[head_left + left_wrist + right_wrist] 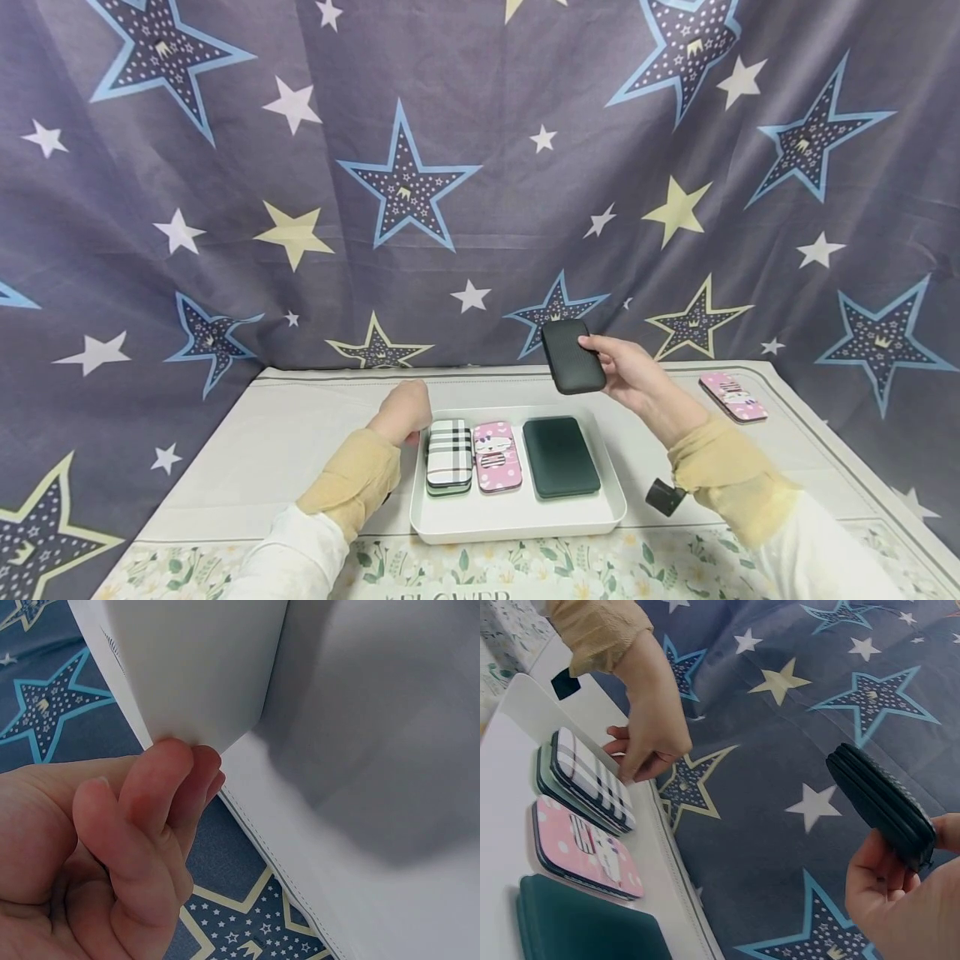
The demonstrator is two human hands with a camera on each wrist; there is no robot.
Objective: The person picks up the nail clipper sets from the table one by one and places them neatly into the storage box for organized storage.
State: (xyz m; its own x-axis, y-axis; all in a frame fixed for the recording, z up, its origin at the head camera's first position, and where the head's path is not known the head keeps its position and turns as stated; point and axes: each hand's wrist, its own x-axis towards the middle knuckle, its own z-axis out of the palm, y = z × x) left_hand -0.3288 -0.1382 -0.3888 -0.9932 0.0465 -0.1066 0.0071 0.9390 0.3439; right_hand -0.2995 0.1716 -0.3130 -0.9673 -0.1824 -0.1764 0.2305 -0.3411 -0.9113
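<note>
My right hand (pixel 637 375) pinches a small black zip case (pixel 573 358) up in the air, above and behind the tray; its layered edge shows in the right wrist view. At the tray's back left corner is my left hand (pixel 402 412), fingers bent, fingertips against the white tray's outer wall (pixel 202 675). Its thumb is hard to make out. Inside the tray (pixel 517 529) lie a plaid case (pixel 450 450) on top of a light green one (pixel 546 774), a pink cartoon case (pixel 498 458) and a larger dark green case (pixel 561 457).
Another pink cartoon case (pixel 733 397) lies at the table's back right. A small black object (pixel 665 497) shows beside the right cuff. Behind the table (pixel 315 450) hangs a star-patterned curtain (pixel 495 208). A floral strip (pixel 600 567) runs along the front.
</note>
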